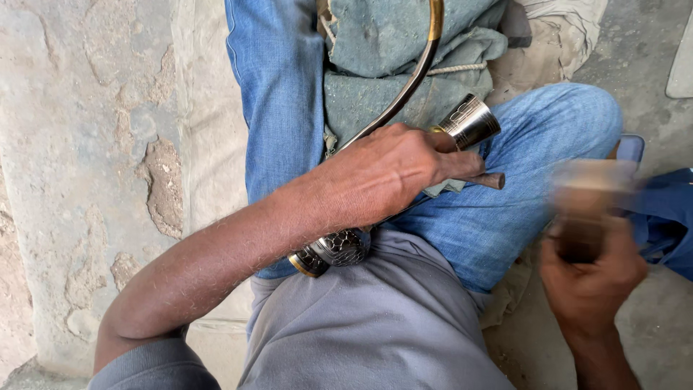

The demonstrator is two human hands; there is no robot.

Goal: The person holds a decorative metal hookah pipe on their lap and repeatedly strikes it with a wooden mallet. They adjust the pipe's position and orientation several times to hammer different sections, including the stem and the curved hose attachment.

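My left hand [393, 173] is closed over a long curved metal piece [415, 79] lying across my lap. The piece has a dark tube with a brass band, an engraved silver flared part [471, 120] just beyond my fingers, and an engraved end [336, 249] near my waist. A short dark rod-like tool [492, 180] sticks out from under the same fingers. My right hand [592, 278], lower right, grips a wooden mallet-like tool [585, 206], blurred by motion and apart from the metal piece.
I sit in blue jeans [498, 224] and a grey shirt, with a grey-green cloth [390, 43] bundled on my lap. Rough, cracked concrete [86, 159] lies to the left. A blue cloth [668, 217] and a blue sandal [632, 148] are at the right.
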